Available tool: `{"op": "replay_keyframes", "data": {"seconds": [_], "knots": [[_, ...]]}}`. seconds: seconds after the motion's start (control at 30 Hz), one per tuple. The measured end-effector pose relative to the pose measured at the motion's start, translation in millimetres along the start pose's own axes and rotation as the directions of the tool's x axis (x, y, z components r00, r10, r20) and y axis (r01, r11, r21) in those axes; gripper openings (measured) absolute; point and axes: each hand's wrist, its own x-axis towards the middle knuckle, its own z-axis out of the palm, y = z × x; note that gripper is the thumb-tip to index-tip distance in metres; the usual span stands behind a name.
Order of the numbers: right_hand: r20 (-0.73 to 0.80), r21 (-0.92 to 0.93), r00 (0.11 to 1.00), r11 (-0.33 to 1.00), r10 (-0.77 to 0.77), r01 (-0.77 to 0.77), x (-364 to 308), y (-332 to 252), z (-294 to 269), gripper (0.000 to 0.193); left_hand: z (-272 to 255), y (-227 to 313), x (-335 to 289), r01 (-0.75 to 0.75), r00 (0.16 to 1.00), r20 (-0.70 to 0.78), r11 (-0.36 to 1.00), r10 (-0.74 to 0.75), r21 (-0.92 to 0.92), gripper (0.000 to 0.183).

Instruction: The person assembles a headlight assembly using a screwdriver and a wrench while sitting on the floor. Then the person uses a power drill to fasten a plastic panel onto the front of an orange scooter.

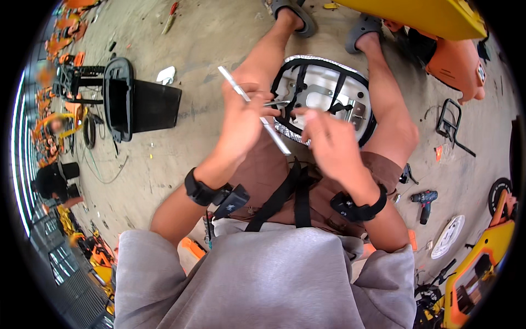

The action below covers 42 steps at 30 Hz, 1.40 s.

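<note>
A long, straight silver bar (pixel 275 136) slants across my left hand (pixel 244 118), whose fingers close round its middle. A thin metal shaft (pixel 276 102) reaches from those fingers toward the white shell; I cannot tell whether it joins the bar. My right hand (pixel 331 137) is curled over the near edge of the shell, with a fingertip by its black strap. Whatever those fingers pinch is too small or blurred to make out. The white, tray-like shell (pixel 318 98) rests between my legs, with black straps, metal plates and a shiny patterned rim.
A black bin-like container (pixel 156 106) lies at the left beside a white cloth (pixel 165 75). To the right are a cordless drill (pixel 424 204), a black metal frame (pixel 450 122) and a white oval panel (pixel 448 237). Yellow bodywork (pixel 422 16) overhangs the far right; a screwdriver (pixel 171 16) lies far left.
</note>
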Motion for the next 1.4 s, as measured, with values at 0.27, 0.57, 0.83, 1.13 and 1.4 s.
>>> {"op": "replay_keyframes", "data": {"seconds": [0.27, 0.57, 0.83, 1.13, 1.4], "knots": [[-0.226, 0.415, 0.857, 0.842, 0.463, -0.345, 33.3, 91.2, -41.2, 0.039, 36.4, -12.3, -4.4, -0.209, 0.964, -0.132, 0.963, 0.232, 0.169, 0.042], [-0.191, 0.419, 0.860, 0.831, 0.474, -0.365, 37.0, 103.3, -43.8, 0.032, 20.4, 15.9, 15.1, -0.473, 0.878, 0.393, 0.624, 0.273, 0.622, 0.035], [-0.276, 0.456, 0.872, 0.854, 0.404, -0.252, 39.7, 119.6, -42.7, 0.034, 8.5, 21.2, 19.7, -0.668, 0.670, 0.657, -0.105, 0.347, 0.737, 0.021], [-0.346, 0.343, 0.854, 0.900, 0.388, -0.269, 38.3, 114.3, -49.7, 0.035, 15.8, 30.3, 37.2, -0.677, 0.722, 0.670, -0.021, 0.170, 0.735, 0.023], [-0.383, 0.322, 0.853, 0.917, 0.355, -0.237, 43.8, 120.3, -44.6, 0.036, 16.4, 70.3, 63.9, -0.962, 0.080, 0.944, -0.272, -0.320, -0.011, 0.035]]}}
